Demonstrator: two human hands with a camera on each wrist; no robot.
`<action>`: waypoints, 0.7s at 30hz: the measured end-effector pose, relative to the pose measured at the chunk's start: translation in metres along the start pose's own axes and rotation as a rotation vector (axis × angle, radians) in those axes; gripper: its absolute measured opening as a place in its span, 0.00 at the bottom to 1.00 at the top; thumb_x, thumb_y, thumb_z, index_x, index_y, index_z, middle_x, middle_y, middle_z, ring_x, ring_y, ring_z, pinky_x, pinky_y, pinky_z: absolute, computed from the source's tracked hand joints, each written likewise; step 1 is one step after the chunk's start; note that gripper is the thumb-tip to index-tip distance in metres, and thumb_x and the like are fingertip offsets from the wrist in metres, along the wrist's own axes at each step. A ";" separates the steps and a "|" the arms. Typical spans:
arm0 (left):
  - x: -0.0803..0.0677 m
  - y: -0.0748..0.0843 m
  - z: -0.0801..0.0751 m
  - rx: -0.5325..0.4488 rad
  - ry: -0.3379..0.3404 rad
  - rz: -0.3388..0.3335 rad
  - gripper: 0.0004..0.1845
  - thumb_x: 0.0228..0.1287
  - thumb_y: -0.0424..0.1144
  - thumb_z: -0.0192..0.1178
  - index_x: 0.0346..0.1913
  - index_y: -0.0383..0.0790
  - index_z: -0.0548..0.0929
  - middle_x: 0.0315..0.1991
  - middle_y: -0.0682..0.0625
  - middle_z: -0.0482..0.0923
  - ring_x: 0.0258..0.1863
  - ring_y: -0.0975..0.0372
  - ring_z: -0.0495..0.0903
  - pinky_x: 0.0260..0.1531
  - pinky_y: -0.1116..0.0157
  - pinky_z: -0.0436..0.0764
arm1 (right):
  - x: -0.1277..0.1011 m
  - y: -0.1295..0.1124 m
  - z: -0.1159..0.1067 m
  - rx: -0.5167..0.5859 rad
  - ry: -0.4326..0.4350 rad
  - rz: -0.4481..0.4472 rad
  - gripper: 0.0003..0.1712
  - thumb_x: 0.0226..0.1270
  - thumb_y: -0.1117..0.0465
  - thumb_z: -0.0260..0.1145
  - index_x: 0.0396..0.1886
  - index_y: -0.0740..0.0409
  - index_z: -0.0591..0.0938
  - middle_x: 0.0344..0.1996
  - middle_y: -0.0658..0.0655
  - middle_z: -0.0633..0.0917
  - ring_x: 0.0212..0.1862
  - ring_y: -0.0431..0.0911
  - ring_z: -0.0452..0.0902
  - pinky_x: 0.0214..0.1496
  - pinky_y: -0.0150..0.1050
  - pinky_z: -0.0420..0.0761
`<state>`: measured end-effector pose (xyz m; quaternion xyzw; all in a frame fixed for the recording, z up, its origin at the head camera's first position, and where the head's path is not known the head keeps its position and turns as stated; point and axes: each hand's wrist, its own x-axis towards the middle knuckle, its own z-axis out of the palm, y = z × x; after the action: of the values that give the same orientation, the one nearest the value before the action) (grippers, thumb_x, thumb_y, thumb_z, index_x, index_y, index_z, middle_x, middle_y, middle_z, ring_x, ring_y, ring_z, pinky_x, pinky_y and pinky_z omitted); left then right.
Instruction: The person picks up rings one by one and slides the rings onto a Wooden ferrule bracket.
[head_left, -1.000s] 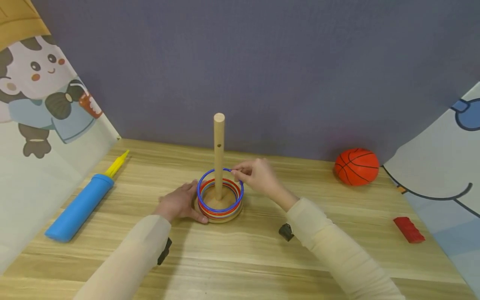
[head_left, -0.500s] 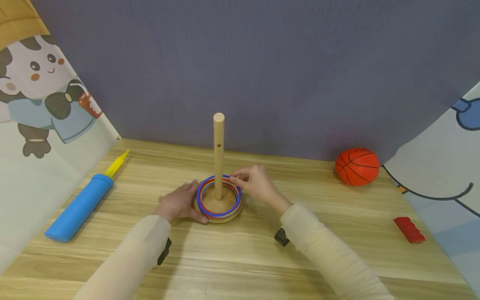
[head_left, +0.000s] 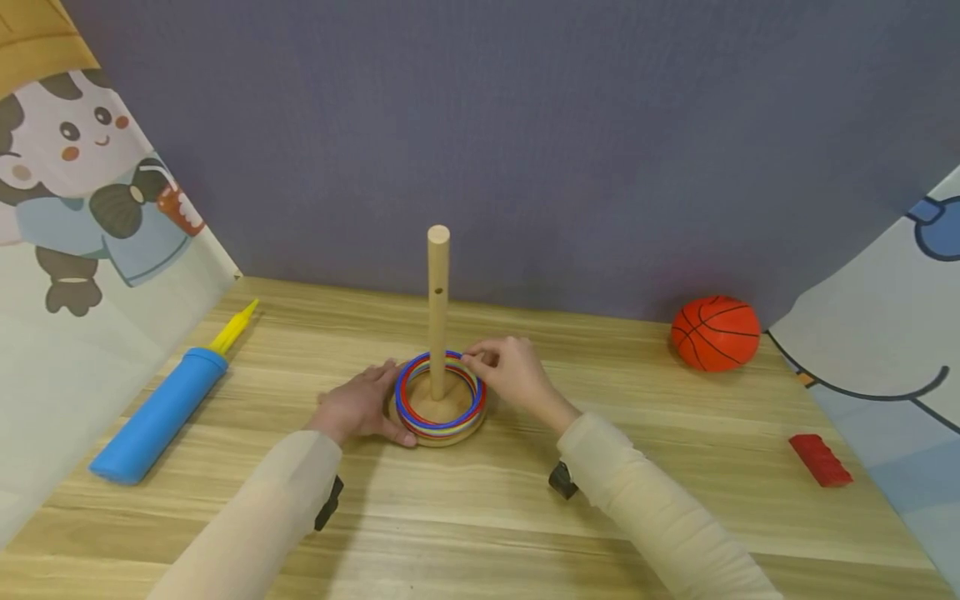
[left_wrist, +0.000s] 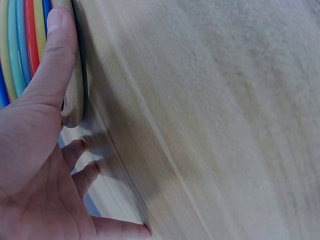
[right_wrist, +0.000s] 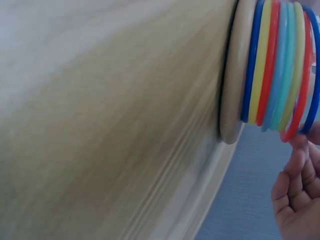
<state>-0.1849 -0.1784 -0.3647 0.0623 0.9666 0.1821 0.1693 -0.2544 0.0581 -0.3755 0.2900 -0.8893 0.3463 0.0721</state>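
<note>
A wooden peg (head_left: 438, 312) stands upright on a round wooden base (right_wrist: 233, 95). Around the peg lies a stack of thin plastic rings (right_wrist: 276, 75) in blue, yellow, red and green tones. My left hand (head_left: 363, 403) rests against the base's left side, its thumb stretched along the rim and its other fingertips on the table. With thumb and fingertips, my right hand (head_left: 517, 373) pinches the right far side of the topmost blue ring (right_wrist: 316, 80), just over a red ring. In the right wrist view, that blue ring leans slightly away from the red one at one side.
A blue hand pump (head_left: 161, 417) with a yellow nozzle lies on the left. Toward the back right sits an orange toy basketball (head_left: 716, 334), and a red block (head_left: 819, 460) lies nearer the right edge. A dark wall panel (head_left: 570, 150) rises behind the table (head_left: 450, 533).
My right hand has lowered the blue ring around the peg onto the other rings, moving slightly down and toward me. My left hand has kept its place at the base.
</note>
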 end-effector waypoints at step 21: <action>0.000 0.000 0.001 0.002 -0.004 -0.012 0.67 0.41 0.59 0.82 0.81 0.44 0.54 0.81 0.37 0.49 0.77 0.37 0.52 0.51 0.16 0.56 | -0.002 0.000 0.005 0.079 -0.032 0.016 0.06 0.67 0.65 0.72 0.41 0.61 0.90 0.34 0.55 0.90 0.33 0.45 0.87 0.36 0.34 0.86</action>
<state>-0.1849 -0.1783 -0.3659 0.0569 0.9668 0.1798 0.1723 -0.2525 0.0556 -0.3799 0.2908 -0.8783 0.3771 0.0436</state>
